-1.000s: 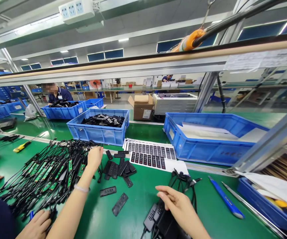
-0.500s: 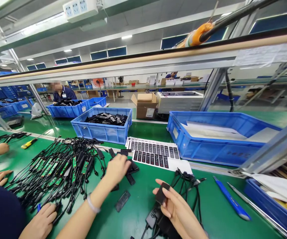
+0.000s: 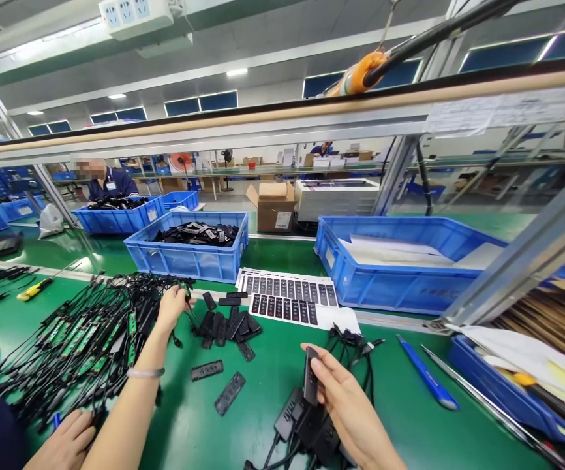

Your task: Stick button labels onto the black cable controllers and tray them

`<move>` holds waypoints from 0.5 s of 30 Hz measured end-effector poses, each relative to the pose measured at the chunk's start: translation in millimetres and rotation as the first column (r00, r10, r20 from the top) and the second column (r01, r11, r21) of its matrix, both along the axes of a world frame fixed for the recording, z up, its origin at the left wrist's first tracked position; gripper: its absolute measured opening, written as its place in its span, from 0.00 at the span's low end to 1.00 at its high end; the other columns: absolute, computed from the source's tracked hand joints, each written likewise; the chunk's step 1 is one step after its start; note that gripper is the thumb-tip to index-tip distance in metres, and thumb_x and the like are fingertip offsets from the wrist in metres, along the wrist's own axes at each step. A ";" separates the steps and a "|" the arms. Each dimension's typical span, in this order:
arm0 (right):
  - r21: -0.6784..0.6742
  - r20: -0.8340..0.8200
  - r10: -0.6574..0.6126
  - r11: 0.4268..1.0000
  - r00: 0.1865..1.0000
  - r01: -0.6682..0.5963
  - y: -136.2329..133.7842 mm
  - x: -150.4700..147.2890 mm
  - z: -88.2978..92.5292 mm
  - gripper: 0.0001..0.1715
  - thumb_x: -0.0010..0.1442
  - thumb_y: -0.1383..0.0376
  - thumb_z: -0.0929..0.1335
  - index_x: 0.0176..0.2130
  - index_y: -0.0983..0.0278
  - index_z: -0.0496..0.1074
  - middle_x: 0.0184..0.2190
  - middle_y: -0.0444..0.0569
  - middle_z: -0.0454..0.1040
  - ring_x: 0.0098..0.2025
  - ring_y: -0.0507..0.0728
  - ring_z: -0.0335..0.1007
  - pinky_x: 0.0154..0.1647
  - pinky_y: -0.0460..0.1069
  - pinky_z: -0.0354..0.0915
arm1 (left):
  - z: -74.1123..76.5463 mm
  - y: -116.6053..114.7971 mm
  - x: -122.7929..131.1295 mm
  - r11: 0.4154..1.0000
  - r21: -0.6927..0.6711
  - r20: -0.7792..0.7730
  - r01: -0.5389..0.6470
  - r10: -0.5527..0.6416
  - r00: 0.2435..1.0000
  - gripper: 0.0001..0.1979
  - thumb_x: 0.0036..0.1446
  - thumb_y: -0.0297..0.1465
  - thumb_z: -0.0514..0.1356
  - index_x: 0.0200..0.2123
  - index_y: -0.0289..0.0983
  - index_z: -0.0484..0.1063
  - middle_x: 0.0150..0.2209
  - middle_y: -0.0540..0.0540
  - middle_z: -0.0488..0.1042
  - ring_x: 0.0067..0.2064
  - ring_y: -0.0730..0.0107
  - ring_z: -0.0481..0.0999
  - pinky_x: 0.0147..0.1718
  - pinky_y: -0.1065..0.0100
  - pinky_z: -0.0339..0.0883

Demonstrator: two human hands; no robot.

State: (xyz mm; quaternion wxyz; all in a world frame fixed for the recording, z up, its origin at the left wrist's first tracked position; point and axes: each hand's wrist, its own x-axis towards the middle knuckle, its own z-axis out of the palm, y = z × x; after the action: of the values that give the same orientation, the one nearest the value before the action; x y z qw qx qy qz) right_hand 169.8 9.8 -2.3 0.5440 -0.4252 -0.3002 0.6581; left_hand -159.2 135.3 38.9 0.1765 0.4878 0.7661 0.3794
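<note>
My left hand (image 3: 169, 305) reaches out over the green table into a tangled pile of black cables with green circuit boards (image 3: 91, 333). Its fingers are curled round one of the cables at the pile's right edge. My right hand (image 3: 346, 398) is closed on a slim black plastic cover (image 3: 310, 375), held upright. Below it lies a cluster of black adapters with cables (image 3: 306, 424). A heap of similar black covers (image 3: 228, 324) lies between my hands, and two loose covers (image 3: 207, 370) lie nearer me.
Sheets of black labels (image 3: 287, 297) lie behind the covers. A blue bin of black parts (image 3: 189, 261) and a bigger blue bin (image 3: 400, 294) stand behind those. A blue pen-like tool (image 3: 427, 372) lies right. A co-worker's hands (image 3: 62, 444) work at the lower left.
My left hand has left the heap of black covers and moved left to the cable pile. My right hand has turned its black cover upright.
</note>
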 end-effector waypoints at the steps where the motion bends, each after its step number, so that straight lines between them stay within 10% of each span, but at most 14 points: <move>1: 0.011 0.012 -0.018 1.000 1.000 0.018 0.3 -0.1 0.2 0.28 0.45 0.50 0.78 0.42 0.60 0.76 0.22 0.39 0.62 0.22 0.47 0.52 0.19 0.41 0.55 | 5.3 -5.9 6.5 0.997 0.071 0.162 0.007 -0.018 0.987 0.11 0.64 0.34 0.56 0.45 0.33 0.70 0.40 0.45 0.75 0.35 0.69 0.76 0.33 0.65 0.74; 7: 0.065 0.022 -0.053 0.997 0.998 0.051 -0.7 0.4 2.6 0.31 0.47 0.46 0.76 0.44 0.62 0.73 0.22 0.41 0.66 0.24 0.49 0.58 0.20 0.42 0.58 | 22.0 -70.4 74.8 0.948 0.318 0.754 0.026 -0.269 0.599 0.07 0.57 0.29 0.55 0.39 0.36 0.69 0.37 0.45 0.75 0.28 0.75 0.72 0.24 0.74 0.67; 10: 0.107 0.065 -0.075 0.992 0.995 0.068 -0.8 1.5 1.7 0.30 0.49 0.47 0.76 0.44 0.62 0.73 0.24 0.42 0.67 0.25 0.50 0.61 0.20 0.43 0.60 | 17.5 -103.8 113.1 0.945 0.286 0.908 0.159 -0.320 0.269 0.14 0.52 0.28 0.63 0.44 0.35 0.70 0.39 0.43 0.76 0.30 0.75 0.73 0.24 0.76 0.68; 15: 0.211 0.105 -0.084 0.976 0.991 0.061 -1.4 0.5 -3.3 0.22 0.54 0.52 0.75 0.41 0.61 0.69 0.22 0.39 0.67 0.21 0.47 0.61 0.20 0.41 0.59 | -5.1 -131.5 152.5 0.827 0.203 0.915 0.525 -0.350 0.199 0.33 0.44 0.27 0.72 0.55 0.37 0.69 0.50 0.38 0.75 0.32 0.70 0.77 0.25 0.74 0.71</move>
State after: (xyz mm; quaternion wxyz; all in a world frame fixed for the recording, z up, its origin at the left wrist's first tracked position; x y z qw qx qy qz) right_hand 170.3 8.4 -5.6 0.5911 -0.4136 -0.3820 0.5776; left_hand -6.7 3.9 33.8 0.7146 0.3652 0.3810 0.4592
